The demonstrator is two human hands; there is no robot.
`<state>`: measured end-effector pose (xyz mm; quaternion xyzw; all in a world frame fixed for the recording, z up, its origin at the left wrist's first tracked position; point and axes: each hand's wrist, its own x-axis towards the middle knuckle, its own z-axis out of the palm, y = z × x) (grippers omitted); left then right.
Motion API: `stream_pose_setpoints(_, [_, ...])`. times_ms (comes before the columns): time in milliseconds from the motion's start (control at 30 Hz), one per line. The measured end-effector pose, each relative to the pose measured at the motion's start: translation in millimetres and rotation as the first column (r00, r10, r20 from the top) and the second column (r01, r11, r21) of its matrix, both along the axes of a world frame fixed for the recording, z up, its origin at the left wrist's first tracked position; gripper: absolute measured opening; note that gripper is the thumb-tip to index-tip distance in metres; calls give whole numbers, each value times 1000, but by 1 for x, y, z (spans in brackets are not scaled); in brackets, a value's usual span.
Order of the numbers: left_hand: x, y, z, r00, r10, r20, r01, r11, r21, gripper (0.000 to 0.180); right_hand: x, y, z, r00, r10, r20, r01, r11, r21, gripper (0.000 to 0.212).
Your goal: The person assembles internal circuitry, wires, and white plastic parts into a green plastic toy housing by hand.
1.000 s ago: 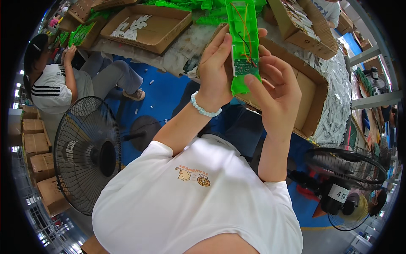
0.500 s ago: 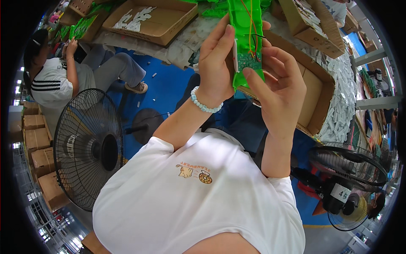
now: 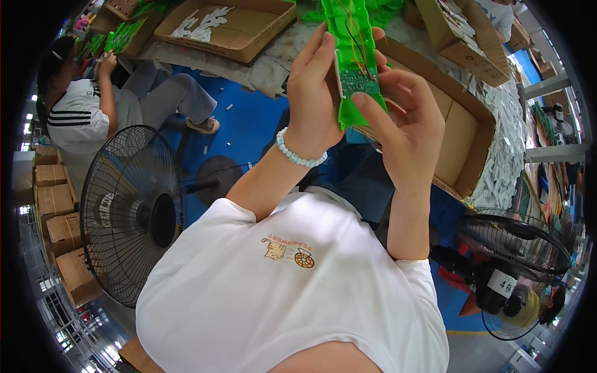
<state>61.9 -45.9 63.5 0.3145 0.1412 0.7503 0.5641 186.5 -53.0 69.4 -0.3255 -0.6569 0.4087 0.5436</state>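
Between my two hands is a bright green plastic housing (image 3: 352,115), long and open toward me. A small green circuit board (image 3: 356,83) sits inside its near end, with thin red, orange and black wires (image 3: 352,37) running up from it. My left hand (image 3: 313,93), with a pale bead bracelet (image 3: 299,152) at the wrist, is wrapped round the housing's left side. From the right, my right hand (image 3: 407,115) grips the other side, its thumb resting at the board's lower edge. Some fingers of both hands are hidden behind the housing.
Beyond my right hand stands an open cardboard tray (image 3: 463,143), beside a heap of white plastic pieces (image 3: 497,168). Another cardboard box (image 3: 249,37) holds white parts. Black fans stand left (image 3: 130,211) and right (image 3: 513,242). A co-worker (image 3: 84,112) sits at the left, handling green parts.
The housing has shifted slightly left and up in view and tilted, both hands moving with it. My right thumb stays by the board; the wires hang a little differently.
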Motion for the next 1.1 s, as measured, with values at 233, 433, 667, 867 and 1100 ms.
stream_pose_setpoints(233, [-2,-1,-4,949,-196,247,266,919,-291,35,10,0,12,999,30,-18,-32,994,-109,21])
stream_pose_setpoints(433, [7,-10,-5,906,-168,389,334,848,-412,33,14,1,21,990,-72,119,86,990,-110,23])
stream_pose_setpoints(667, [4,-6,-24,809,-351,472,449,887,-110,37,18,2,28,999,-34,14,36,974,-223,29])
stream_pose_setpoints(867, [10,-6,-22,872,-252,419,369,901,-228,39,19,6,26,1000,-2,-6,0,973,-232,40])
stream_pose_setpoints(1100, [15,-6,-13,911,-150,384,286,900,-328,40,11,-4,41,997,-76,5,76,985,-152,34])
